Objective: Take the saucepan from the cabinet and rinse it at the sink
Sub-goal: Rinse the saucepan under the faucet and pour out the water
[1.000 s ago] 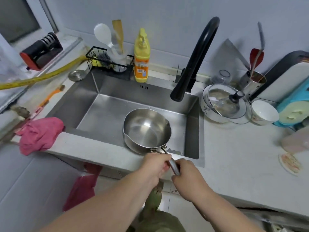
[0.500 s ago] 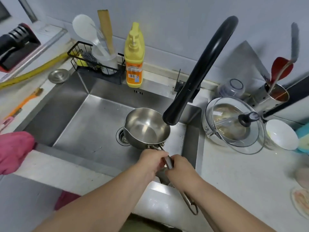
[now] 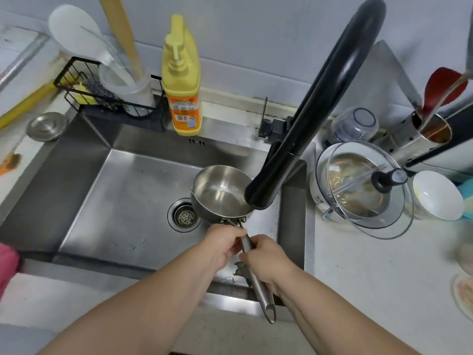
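Observation:
A small steel saucepan (image 3: 217,193) hangs inside the steel sink (image 3: 122,190), its bowl just under the spout of the black faucet (image 3: 314,111), which hides its right rim. Its long handle runs back toward me over the sink's front edge. My left hand (image 3: 222,242) grips the handle close to the bowl. My right hand (image 3: 266,260) grips it just behind, on the right side. No water shows at the spout. The drain strainer (image 3: 185,217) sits just left of the pan.
A yellow soap bottle (image 3: 181,83) and a black wire rack (image 3: 107,96) with utensils stand behind the sink. Right of the sink are a bowl under a glass lid (image 3: 358,188), a white bowl (image 3: 435,196) and a steel utensil holder (image 3: 422,134). A pink cloth (image 3: 7,262) hangs at left.
The saucepan has moved forward into the sink and under the faucet spout, both hands staying on its handle. The view has come closer over the sink.

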